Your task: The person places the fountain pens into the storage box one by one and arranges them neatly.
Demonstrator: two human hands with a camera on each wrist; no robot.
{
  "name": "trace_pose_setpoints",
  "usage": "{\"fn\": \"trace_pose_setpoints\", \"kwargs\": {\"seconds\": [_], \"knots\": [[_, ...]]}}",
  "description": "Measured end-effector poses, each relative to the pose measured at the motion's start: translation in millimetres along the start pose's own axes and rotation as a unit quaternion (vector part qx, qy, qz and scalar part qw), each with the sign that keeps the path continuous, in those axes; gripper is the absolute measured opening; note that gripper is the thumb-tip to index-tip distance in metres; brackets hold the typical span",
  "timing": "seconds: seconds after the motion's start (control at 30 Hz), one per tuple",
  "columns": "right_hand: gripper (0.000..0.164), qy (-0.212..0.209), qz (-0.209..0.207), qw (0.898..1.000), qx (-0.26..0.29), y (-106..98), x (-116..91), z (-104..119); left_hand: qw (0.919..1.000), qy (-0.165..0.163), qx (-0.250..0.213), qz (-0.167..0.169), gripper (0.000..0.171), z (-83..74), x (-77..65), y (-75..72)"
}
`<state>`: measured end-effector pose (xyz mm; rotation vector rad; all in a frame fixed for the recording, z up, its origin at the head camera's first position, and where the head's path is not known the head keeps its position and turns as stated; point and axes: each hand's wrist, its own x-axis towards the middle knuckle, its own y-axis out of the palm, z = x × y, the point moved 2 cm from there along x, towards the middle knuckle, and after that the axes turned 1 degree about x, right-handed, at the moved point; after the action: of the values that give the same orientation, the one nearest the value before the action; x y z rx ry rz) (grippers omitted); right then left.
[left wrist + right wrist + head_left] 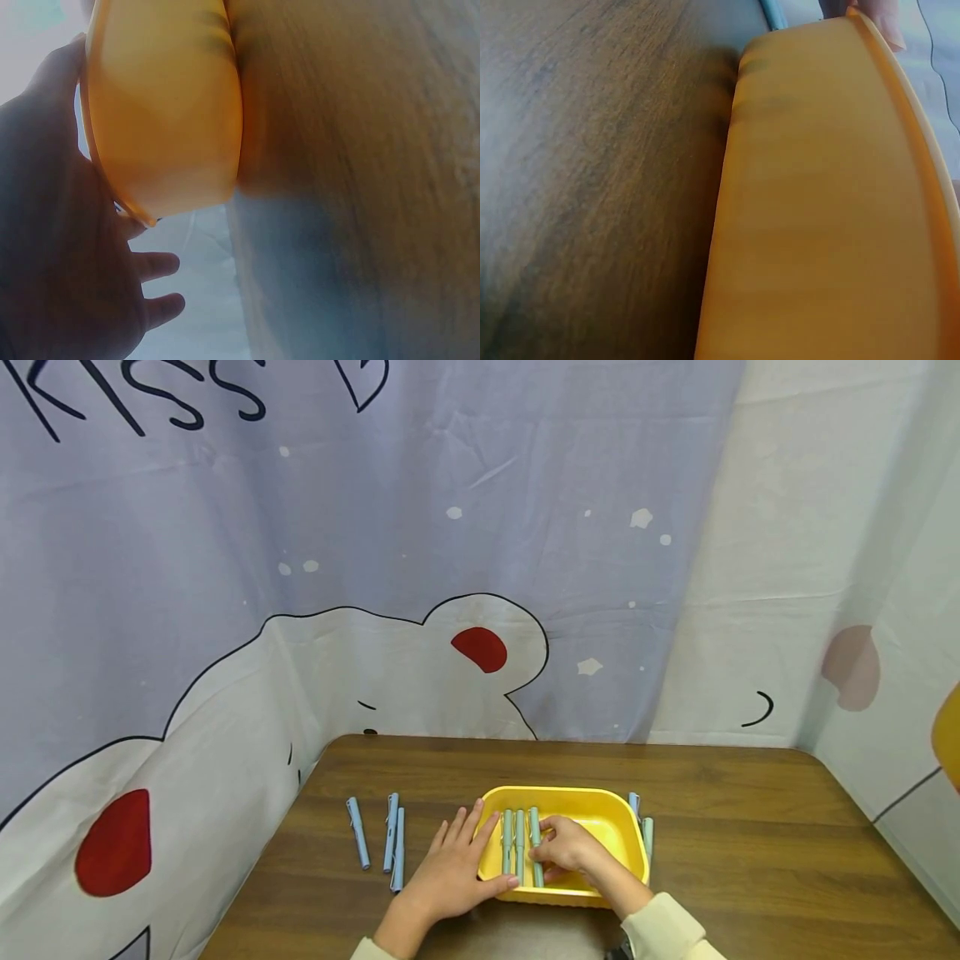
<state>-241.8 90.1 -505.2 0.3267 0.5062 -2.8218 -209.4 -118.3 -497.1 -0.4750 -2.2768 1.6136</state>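
Note:
A yellow plastic tray point(570, 897) stands on the wooden table in front of me. My left hand point(453, 870) rests on its left rim with the fingers straight and spread; the left wrist view shows that hand point(67, 225) along the tray's edge. Inside the tray, two light green pens point(520, 847) lie side by side toward the left. My right hand point(570, 847) pinches a third green pen point(536, 835) just right of them, parallel to the pair. The right wrist view holds mostly the tray's outer wall point(825, 187), and the right hand's grip is hidden there.
Left of the tray, a blue pen point(358, 833) lies apart from two more blue pens point(391, 831) on the table point(750, 843). Beyond the tray's right side lie a blue pen point(634, 802) and a green pen point(648, 835), partly hidden. A printed curtain point(585, 568) hangs behind the table.

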Motion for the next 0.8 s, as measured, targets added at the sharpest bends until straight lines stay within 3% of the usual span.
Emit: {"fn": "trace_pose_setpoints", "kwargs": {"seconds": [0.8], "knots": [[0.049, 0.004, -0.027, 0.999, -0.044, 4.3, -0.2, 3.4, 1.0000, 0.001, 0.000, 0.000, 0.092, -0.3, 0.1, 0.4]]}}
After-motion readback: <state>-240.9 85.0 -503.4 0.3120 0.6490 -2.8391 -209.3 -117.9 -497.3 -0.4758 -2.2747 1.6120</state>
